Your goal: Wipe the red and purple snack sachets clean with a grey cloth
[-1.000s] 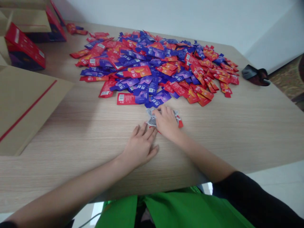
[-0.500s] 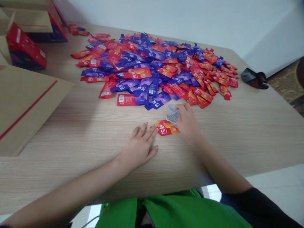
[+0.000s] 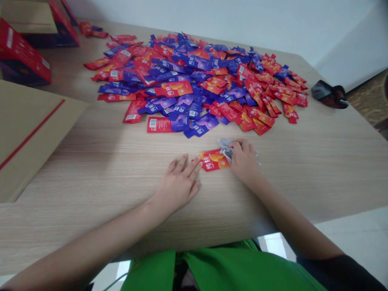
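Note:
A big heap of red and purple sachets (image 3: 200,76) covers the far half of the wooden table (image 3: 318,169). One red-orange sachet (image 3: 213,159) lies alone in front of the heap. My left hand (image 3: 178,186) rests flat on the table, fingers stretched out, its fingertips just touching that sachet's left end. My right hand (image 3: 244,159) presses down on a small bunch of sachets turned silver side up (image 3: 224,146), right beside the lone sachet, with the fingers curled over them.
A flat cardboard sheet with a red stripe (image 3: 27,129) lies at the left. Red and dark boxes (image 3: 24,52) stand at the back left. A dark cloth item (image 3: 329,93) sits at the table's right edge. White wall behind.
My right hand lifted the silver-sided sachets off the red-orange one, carried them right and set them down beside it. The left hand stayed flat in place.

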Motion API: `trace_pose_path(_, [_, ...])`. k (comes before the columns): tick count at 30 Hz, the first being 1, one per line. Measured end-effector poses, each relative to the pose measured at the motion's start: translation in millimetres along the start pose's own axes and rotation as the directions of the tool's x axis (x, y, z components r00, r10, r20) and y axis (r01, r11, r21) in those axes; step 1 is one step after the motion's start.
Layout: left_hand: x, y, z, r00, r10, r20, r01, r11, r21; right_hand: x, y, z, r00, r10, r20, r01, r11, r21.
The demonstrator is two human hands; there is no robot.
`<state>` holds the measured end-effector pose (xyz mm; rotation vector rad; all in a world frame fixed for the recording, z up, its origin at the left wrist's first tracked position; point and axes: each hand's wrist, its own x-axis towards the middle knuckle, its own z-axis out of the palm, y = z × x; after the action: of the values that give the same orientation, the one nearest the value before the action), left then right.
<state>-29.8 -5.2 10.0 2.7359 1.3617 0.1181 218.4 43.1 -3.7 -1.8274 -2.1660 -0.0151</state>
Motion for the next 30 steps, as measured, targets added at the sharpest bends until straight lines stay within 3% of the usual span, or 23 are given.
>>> trace_pose_path(3, [0,1,1.1,1.0,0.001,-0.004,-0.001,1.0,0.011,1,-7,-4,0.998,-0.003,-0.06,0.01,0.994,0.11])
trace_pose_path(6, [0,1,2.3,1.0,0.015,-0.025,-0.015,1.0,0.022,-3,-39,-2,0.989,-0.098,-0.114,0.122,0.967,0.225])
trace_pose_path(10, [0,1,2.7,0.999,0.016,-0.03,-0.015,0.999,0.039,-12,-66,5,0.952,-0.305,-0.004,0.303,0.943,0.141])
trace_pose_path(13, [0,-1,2.7,0.999,0.022,-0.025,-0.021,0.999,0.034,-15,-53,6,0.963,-0.266,0.043,0.264,0.963,0.049])
trace_pose_path(18, [-1,-2,4.2,0.999,0.034,-0.002,-0.034,0.999,0.041,-9,0,2,0.994,-0.109,0.032,0.11,0.993,-0.043])
trace_pose_path(22, [0,-1,4.7,1.0,0.026,-0.016,-0.025,0.999,0.045,4,22,-9,1.0,0.002,-0.031,-0.001,1.0,0.018])
trace_pose_path(26, [0,1,3.9,0.999,0.022,-0.031,-0.021,0.999,0.047,11,-10,-15,0.989,-0.085,-0.121,0.107,0.976,0.19])
trace_pose_path(30, [0,2,2.7,0.999,0.012,-0.036,-0.011,0.999,0.042,3,-54,-3,0.952,-0.307,0.003,0.303,0.941,0.154])
